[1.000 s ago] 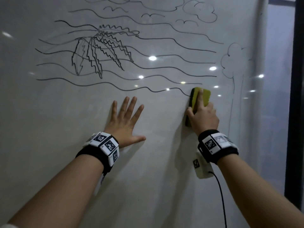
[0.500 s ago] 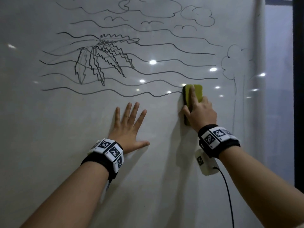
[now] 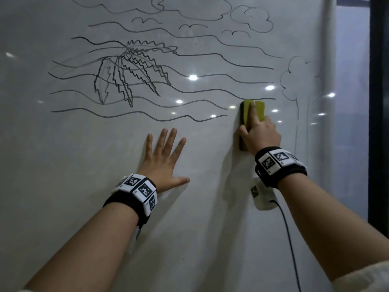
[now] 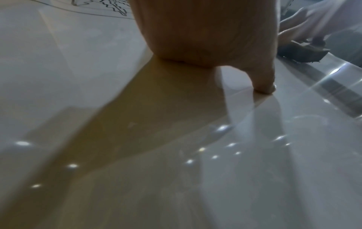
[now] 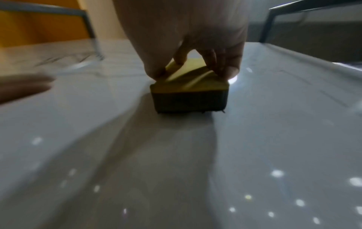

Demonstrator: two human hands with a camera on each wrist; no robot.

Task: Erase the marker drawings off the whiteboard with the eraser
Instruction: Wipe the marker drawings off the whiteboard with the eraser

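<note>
Item, wiping under way: our right hand (image 3: 262,133) grips the eraser (image 3: 252,114), moved up mid-right on the whiteboard (image 3: 63,186), two lowest wavy lines (image 3: 147,115) shortened; left hand (image 3: 163,163) flat, open.

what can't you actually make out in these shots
- Eraser felt face: pressed to the whiteboard in every view, so any ink on it is hidden.
- Lines under the eraser: covered by it and the right hand, head view.
- Clouds: cut off by the top edge, head view.
- Left hand fingers: hidden behind the palm, left wrist view.
- Drawings in the right wrist view: blurred.
</note>
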